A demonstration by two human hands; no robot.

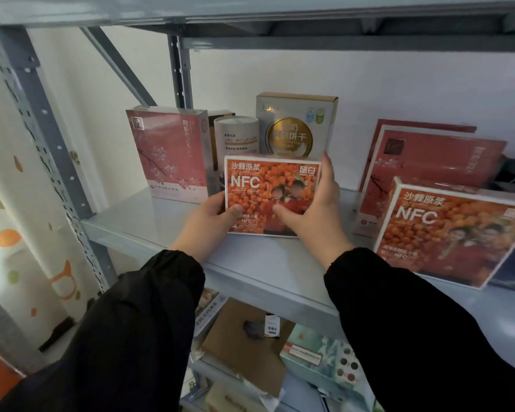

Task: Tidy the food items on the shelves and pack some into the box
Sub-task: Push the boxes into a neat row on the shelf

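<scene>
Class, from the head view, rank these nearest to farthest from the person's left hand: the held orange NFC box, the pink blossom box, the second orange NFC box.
1. held orange NFC box: gripped by the left hand, mid-shelf.
2. pink blossom box: standing just behind, to the left.
3. second orange NFC box: far right.

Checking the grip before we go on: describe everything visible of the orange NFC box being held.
The orange NFC box is a flat, white-edged carton printed with orange berries, white "NFC" lettering and Chinese text. It stands upright, front to the camera, before a grey biscuit box and a white canister. The left hand grips its lower left corner, the right hand its right edge, both thumbs on the front. Whether its base rests on the shelf is unclear.
</scene>
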